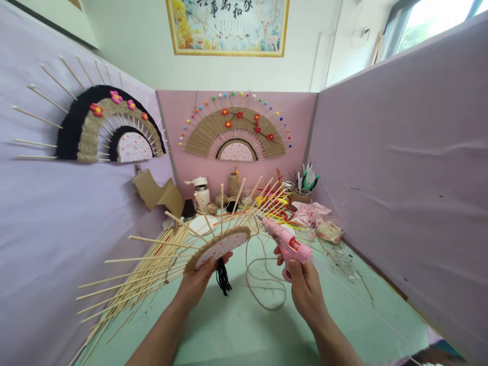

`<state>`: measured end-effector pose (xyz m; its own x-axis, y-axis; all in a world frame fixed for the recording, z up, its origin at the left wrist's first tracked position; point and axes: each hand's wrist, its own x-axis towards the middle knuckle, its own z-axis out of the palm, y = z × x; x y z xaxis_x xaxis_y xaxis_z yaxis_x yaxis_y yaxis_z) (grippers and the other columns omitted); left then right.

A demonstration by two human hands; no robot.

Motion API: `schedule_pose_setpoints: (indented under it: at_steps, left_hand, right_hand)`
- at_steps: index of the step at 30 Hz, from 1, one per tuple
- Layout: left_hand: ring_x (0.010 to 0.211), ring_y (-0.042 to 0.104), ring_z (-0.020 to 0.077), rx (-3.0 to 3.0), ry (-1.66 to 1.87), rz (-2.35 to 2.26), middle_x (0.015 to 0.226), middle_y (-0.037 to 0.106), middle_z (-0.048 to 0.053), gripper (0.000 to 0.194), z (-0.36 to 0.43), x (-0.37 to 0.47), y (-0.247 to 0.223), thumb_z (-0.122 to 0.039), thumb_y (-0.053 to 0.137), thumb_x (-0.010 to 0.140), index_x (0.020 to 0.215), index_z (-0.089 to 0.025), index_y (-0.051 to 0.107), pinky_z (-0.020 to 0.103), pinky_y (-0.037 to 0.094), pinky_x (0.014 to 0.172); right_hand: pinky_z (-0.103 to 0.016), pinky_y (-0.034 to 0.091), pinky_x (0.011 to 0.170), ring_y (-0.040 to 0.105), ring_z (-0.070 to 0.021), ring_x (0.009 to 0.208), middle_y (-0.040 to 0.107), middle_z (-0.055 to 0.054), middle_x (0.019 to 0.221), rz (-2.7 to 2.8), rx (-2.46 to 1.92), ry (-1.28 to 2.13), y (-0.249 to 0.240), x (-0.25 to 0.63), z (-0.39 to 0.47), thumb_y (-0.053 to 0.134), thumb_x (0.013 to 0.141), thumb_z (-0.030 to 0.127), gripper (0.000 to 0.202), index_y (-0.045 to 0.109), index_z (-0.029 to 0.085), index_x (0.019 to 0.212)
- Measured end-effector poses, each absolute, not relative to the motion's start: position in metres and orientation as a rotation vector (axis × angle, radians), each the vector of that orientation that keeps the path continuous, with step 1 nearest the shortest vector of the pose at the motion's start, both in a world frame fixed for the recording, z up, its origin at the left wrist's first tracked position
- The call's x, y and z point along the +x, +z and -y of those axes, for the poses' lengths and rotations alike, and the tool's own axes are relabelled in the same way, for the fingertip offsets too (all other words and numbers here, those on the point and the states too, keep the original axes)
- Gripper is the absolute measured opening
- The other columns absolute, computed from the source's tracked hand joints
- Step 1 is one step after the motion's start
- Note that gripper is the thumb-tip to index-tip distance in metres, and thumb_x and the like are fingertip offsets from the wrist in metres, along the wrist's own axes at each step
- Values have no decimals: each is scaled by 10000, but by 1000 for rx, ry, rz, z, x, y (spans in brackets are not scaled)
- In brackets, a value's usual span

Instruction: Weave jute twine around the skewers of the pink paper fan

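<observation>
My left hand (200, 280) grips the lower edge of a half-round fan piece (221, 247) with a spotted pink-white centre, a twine border and thin wooden sticks fanning outward. A black tassel (223, 278) hangs beside my left fingers. In my right hand (303, 284) is a pink glue gun (285, 239), its nozzle pointing up and left, a little right of the fan's border and near the sticks. A loop of beige cord (267, 307) lies on the table between my hands, trailing up toward the sticks.
A bundle of sticks (131, 284) lies on the green table (236, 330) at left. Behind stand a white bottle (201, 193), twine spool (234, 184) and tool pot (303, 196). Spotted cloth (310, 212) and scraps lie at right. Finished fans (89, 134) (206, 133) hang on partitions.
</observation>
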<state>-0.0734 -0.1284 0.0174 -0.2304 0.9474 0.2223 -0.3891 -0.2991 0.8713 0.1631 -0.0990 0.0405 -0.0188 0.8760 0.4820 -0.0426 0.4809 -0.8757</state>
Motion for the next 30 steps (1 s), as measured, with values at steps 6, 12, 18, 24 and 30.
schedule_pose_setpoints:
  at_steps: [6,12,18,24,30]
  left_hand:
    - [957,696,310,994,1700,-864,983,745,125,349,128,-74,17,-344,741,744,1024,-140,697,498,502,947]
    - [965,693,314,992,1711,-847,995,743,120,358,128,-73,18,-344,745,741,1031,-142,692,492,515,927]
    - [968,691,324,972,1713,-862,1006,739,121,367,128,-73,18,-344,749,733,1033,-141,691,511,505,936]
    - [963,691,324,976,1709,-879,992,739,126,370,129,-73,19,-353,754,725,1019,-136,697,503,503,938]
    - [959,693,329,963,1708,-897,984,740,128,373,129,-72,19,-361,758,720,1011,-136,697,508,498,946]
  right_hand:
    - [-256,410,472,510,-146,580,614,-63,771,1397,-790,870,42,163,99,471,882,546,420,645,165,916]
    - [-250,407,468,503,-140,563,617,-57,744,1405,-802,856,43,163,100,466,885,555,430,637,162,919]
    - [-251,394,459,479,-137,543,596,-45,700,1404,-804,867,42,163,100,467,882,558,432,633,160,908]
    - [-252,376,455,477,-139,549,590,-48,712,1399,-808,878,42,163,99,471,878,555,424,632,163,896]
    - [-255,367,450,458,-133,538,576,-46,708,1398,-810,872,42,162,99,467,872,571,444,631,159,883]
